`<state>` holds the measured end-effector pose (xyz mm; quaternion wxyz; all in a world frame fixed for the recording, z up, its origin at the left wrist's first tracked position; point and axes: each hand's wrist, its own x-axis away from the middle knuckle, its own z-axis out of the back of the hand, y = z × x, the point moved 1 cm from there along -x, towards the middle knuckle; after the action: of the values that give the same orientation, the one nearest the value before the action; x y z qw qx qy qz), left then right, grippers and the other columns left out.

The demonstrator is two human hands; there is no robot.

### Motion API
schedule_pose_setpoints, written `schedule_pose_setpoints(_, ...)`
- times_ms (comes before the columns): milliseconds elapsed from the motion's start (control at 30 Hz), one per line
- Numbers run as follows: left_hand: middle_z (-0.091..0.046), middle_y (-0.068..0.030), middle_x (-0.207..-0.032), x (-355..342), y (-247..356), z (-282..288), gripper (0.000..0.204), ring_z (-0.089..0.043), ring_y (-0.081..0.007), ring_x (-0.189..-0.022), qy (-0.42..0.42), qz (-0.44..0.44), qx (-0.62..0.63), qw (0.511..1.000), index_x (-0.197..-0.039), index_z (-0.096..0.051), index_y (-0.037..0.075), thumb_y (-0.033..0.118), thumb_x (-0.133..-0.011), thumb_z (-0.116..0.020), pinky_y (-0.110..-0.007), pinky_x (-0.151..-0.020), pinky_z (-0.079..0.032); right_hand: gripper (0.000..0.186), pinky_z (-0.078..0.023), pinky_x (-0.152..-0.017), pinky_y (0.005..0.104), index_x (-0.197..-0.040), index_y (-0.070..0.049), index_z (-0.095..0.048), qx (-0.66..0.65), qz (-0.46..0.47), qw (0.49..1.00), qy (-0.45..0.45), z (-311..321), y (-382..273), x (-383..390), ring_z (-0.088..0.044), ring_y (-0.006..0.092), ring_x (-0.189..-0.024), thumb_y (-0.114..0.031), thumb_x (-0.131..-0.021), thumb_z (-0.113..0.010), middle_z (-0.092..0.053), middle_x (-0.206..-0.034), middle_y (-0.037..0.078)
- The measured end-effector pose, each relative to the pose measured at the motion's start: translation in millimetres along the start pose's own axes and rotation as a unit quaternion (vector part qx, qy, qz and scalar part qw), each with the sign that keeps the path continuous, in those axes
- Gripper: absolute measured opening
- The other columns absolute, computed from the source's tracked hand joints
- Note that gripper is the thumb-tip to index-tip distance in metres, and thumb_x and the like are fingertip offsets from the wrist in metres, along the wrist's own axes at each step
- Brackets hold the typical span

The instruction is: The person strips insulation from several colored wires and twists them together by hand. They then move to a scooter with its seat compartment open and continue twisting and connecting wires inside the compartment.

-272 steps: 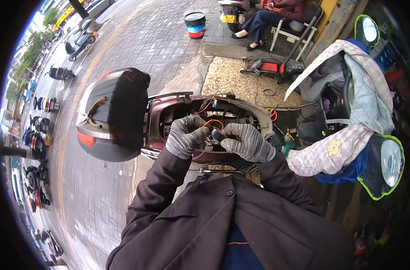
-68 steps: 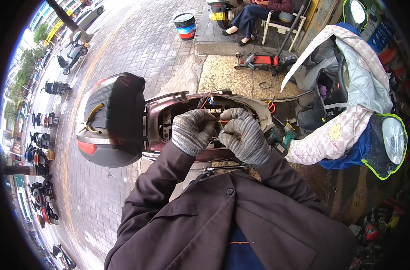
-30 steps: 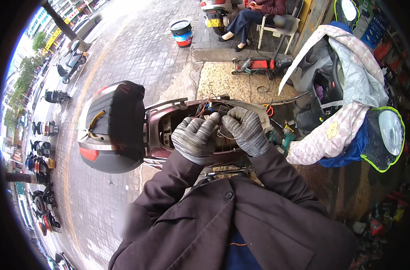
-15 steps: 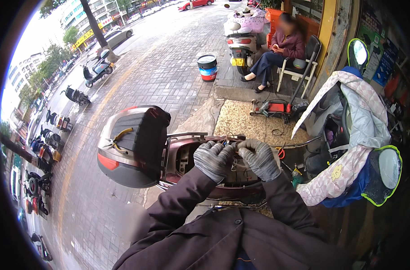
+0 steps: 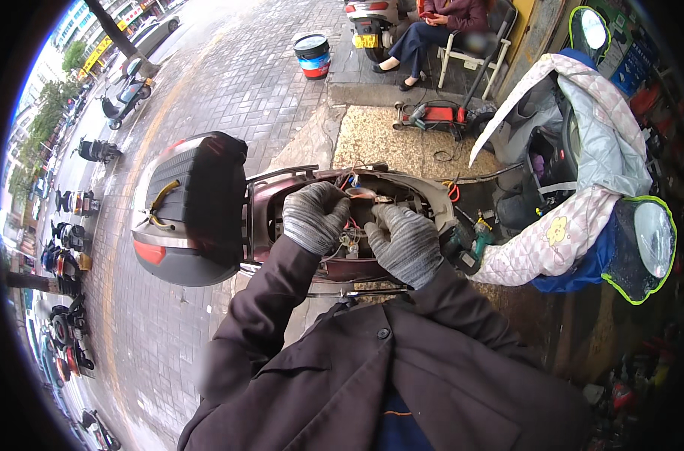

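Wire (image 5: 362, 193), pale and orange: runs above the opened scooter body (image 5: 349, 268), between left hand (image 5: 312, 218) and right hand (image 5: 408, 244). Hands: stand apart, pinched on either side. Opening already uncovered, wiring loose; cannot tell which joins remain.

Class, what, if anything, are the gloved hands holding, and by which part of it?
Thin wiring spans the gap between the left hand and the right hand, apparently pinched by both; exactly where along its length cannot be told.

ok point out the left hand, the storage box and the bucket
left hand (image 5: 312, 218): head view, back of the glove
storage box (image 5: 204, 207): head view, dark surface
bucket (image 5: 313, 58): head view, coloured side wall
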<state>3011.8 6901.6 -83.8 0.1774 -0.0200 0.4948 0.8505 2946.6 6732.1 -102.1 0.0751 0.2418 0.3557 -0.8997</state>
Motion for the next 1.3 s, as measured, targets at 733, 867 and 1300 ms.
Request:
schedule_pose_setpoints(733, -0.067, -0.0065, -0.075, 4, -11, -7, 0.008, -0.064, -0.0212, -0.072, -0.070, -0.088, -0.102, 0.988, -0.085, -0.069, 0.010, 0.014, -0.078, -0.067, -0.037, -0.065, -0.052, 0.034, -0.052, -0.070, 0.0309, -0.109, -0.001, -0.057, -0.314, -0.159, 0.920, -0.174, -22, 15, 5, -0.060, 0.0164, -0.073, -0.021, -0.085, -0.067, -0.063, -0.080, 0.009)
schedule_pose_setpoints(867, -0.066, -0.0064, -0.076, 8, -11, -9, 0.016, -0.062, -0.0307, -0.079, -0.057, -0.147, -0.279, 0.947, -0.088, -0.069, 0.018, 0.025, -0.074, -0.066, -0.044, -0.068, -0.050, 0.030, -0.050, -0.077, 0.0300, -0.115, 0.001, -0.056, -0.398, -0.195, 0.877, -0.186, -28, 17, 6, -0.058, 0.0155, -0.081, -0.015, -0.089, -0.059, -0.062, -0.091, 0.010)
schedule_pose_setpoints(1300, -0.065, -0.0133, -0.069, 26, -52, -40, 0.006, -0.065, -0.0190, -0.063, -0.101, 0.133, 0.123, 0.978, -0.084, -0.065, 0.003, 0.009, -0.083, -0.063, -0.030, -0.059, -0.052, 0.030, -0.050, -0.078, 0.0452, -0.105, 0.004, -0.056, -0.195, -0.072, 0.965, -0.159, -34, 22, 10, -0.061, 0.0407, -0.087, -0.011, -0.079, -0.055, -0.062, -0.091, 0.025)
